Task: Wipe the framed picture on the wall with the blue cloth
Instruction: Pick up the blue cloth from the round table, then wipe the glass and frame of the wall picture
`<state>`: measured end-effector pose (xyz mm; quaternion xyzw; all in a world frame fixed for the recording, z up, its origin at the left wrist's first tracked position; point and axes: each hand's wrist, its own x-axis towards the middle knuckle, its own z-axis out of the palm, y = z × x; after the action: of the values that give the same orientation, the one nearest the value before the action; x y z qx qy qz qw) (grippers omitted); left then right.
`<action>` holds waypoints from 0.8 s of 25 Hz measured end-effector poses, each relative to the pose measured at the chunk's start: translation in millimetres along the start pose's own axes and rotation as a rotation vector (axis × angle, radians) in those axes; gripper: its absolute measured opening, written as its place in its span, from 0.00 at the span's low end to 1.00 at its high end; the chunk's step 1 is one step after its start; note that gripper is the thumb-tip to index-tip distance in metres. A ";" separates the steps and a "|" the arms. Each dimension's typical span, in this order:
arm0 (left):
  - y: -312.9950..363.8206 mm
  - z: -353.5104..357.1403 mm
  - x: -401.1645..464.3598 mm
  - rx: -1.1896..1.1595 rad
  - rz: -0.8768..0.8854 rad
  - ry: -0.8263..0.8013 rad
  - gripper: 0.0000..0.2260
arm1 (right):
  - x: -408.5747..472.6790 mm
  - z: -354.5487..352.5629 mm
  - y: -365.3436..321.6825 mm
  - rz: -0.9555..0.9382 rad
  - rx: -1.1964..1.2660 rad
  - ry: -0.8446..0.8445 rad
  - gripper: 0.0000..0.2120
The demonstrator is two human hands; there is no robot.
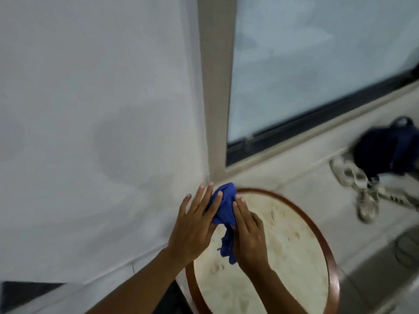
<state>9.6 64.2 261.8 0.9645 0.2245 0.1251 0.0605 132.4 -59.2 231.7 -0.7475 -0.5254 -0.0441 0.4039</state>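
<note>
1. My left hand point(196, 225) sits just below the centre of the frame, fingers stretched almost flat and spread, palm pressed against the crumpled blue cloth point(223, 214).
2. My right hand point(249, 234) is right beside it, fingers long and close together, pushing in on the cloth from the other side, so the fabric is sandwiched between both palms rather than gripped in a fist.
3. The cloth bunches up at my fingertips, and a loose tail of it hangs down between my wrists.
4. Under my hands, at lower centre, is a round table with a pale marbled top and a reddish-brown wooden rim point(317, 230).
5. A plain white wall point(90, 109) fills the left half of the frame; no framed picture is in view here.
6. Upper right: a frosted window with a dark frame point(317, 64).
7. On the pale floor at right, blurred, lie a dark blue bag point(385, 152) and whitish shoes point(353, 177) just beside it.
</note>
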 end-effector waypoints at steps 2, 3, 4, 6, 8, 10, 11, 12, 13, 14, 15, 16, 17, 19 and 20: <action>-18.8 -90.9 11.4 0.103 -0.008 0.121 0.25 | 57.0 -21.5 -63.5 -0.074 0.085 0.085 0.21; -29.8 -133.6 16.7 0.168 -0.019 0.184 0.26 | 85.9 -28.3 -92.6 -0.149 0.085 0.141 0.21; -39.9 -170.6 20.7 0.215 -0.022 0.254 0.25 | 113.5 -32.8 -118.6 -0.244 0.078 0.206 0.20; -61.7 -244.3 22.2 0.281 -0.053 0.387 0.25 | 168.9 -42.8 -177.8 -0.380 0.127 0.339 0.20; -81.9 -310.0 22.6 0.342 -0.083 0.499 0.26 | 217.3 -49.7 -232.8 -0.505 0.179 0.467 0.21; -98.9 -369.6 22.5 0.411 -0.089 0.591 0.26 | 257.6 -56.5 -283.1 -0.569 0.188 0.577 0.25; -106.4 -401.4 20.8 0.454 -0.092 0.633 0.26 | 277.1 -61.5 -308.9 -0.577 0.183 0.615 0.27; -113.1 -429.8 20.2 0.505 -0.094 0.664 0.26 | 294.5 -64.3 -330.7 -0.574 0.171 0.643 0.29; -120.7 -456.4 20.4 0.567 -0.091 0.684 0.28 | 311.4 -66.7 -352.3 -0.571 0.161 0.670 0.29; -128.6 -479.4 20.5 0.623 -0.094 0.698 0.29 | 326.5 -69.0 -371.4 -0.564 0.155 0.691 0.28; -139.0 -500.6 20.3 0.662 -0.106 0.712 0.31 | 340.6 -70.4 -387.5 -0.551 0.138 0.702 0.26; -151.7 -519.8 20.5 0.689 -0.133 0.722 0.32 | 353.3 -68.2 -399.8 -0.534 0.100 0.686 0.24; -164.7 -535.6 20.7 0.712 -0.172 0.729 0.33 | 362.7 -62.1 -407.8 -0.504 0.042 0.645 0.23; -188.8 -560.5 21.3 0.769 -0.246 0.716 0.34 | 373.9 -45.3 -417.7 -0.442 -0.037 0.541 0.24; -199.1 -569.1 21.3 0.801 -0.259 0.702 0.35 | 376.8 -34.9 -417.6 -0.419 -0.048 0.515 0.26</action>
<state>-207.9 285.8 779.0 0.7769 0.3783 0.3358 -0.3749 -30.7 251.4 672.7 -0.5966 -0.5473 -0.3261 0.4881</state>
